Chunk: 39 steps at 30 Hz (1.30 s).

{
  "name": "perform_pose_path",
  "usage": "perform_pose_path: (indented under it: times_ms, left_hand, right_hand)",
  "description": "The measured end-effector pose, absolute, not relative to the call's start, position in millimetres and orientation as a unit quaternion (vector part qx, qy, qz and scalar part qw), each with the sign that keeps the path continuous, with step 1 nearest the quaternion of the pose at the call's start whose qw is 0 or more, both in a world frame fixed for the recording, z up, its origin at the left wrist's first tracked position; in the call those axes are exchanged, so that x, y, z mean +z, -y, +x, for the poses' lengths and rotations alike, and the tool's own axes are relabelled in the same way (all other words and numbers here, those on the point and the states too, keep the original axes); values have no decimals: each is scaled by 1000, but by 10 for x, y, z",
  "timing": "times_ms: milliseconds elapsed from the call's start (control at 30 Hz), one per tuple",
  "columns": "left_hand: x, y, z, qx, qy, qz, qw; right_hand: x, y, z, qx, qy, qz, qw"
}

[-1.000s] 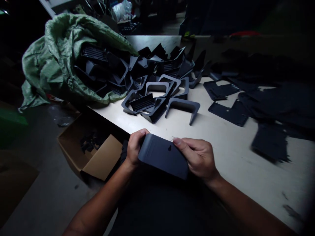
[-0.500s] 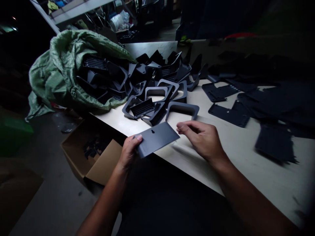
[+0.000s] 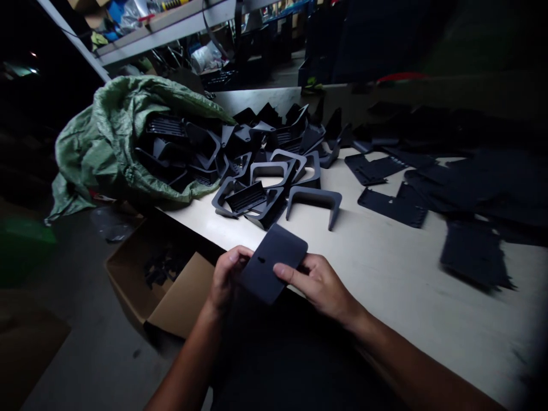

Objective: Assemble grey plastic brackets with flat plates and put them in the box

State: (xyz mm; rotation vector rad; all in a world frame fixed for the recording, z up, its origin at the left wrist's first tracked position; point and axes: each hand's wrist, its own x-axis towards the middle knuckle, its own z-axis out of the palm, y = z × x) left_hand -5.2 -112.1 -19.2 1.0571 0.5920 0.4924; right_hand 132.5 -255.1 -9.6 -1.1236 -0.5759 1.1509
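A flat black plastic plate (image 3: 278,254) with rounded corners and a small keyhole slot is held tilted above the table's front edge. My right hand (image 3: 317,279) grips its right side, thumb on the face and fingers behind. At the plate's left edge is my left hand (image 3: 225,277), fingers curled against it and partly hidden behind it. Just beyond lies a U-shaped black plastic frame (image 3: 314,197) on the table. More such frames (image 3: 268,168) are heaped behind it, some spilling from a green woven sack (image 3: 107,125).
Flat black plates (image 3: 391,205) are spread and piled along the right of the pale table (image 3: 385,285). Below the table's left edge stands an open cardboard box (image 3: 180,302) with small black pieces inside. A cluttered shelf (image 3: 171,25) is at the back.
My right hand has come down and left and taken hold of the plate. The plate has turned more upright, and my left thumb has left its face. The view has shifted slightly.
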Motion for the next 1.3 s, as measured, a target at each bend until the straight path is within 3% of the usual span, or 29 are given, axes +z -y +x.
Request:
perform_pose_path:
  times_ms: [167, 233, 433, 600, 833, 1300]
  left_hand:
    - [-174, 1062, 97, 123, -279, 388, 870]
    - [-146, 1086, 156, 77, -262, 378, 885]
    - [-60, 1343, 283, 163, -248, 390, 872]
    - [-44, 1447, 288, 220, -271, 450, 822]
    - [-20, 1411, 202, 260, -280, 441, 812]
    - [-80, 1332, 172, 252, -316, 366, 838]
  right_hand:
    - [-99, 2678, 1347, 361, 515, -636, 447]
    - [-121, 2688, 1346, 327, 557, -642, 413]
    - [-154, 2714, 1202, 404, 440, -584, 549]
    - [-260, 2735, 1058, 346, 390, -577, 629]
    - [-191, 2644, 1130, 399, 404, -576, 589]
    - [-265, 2820, 1392, 377, 456, -597, 542]
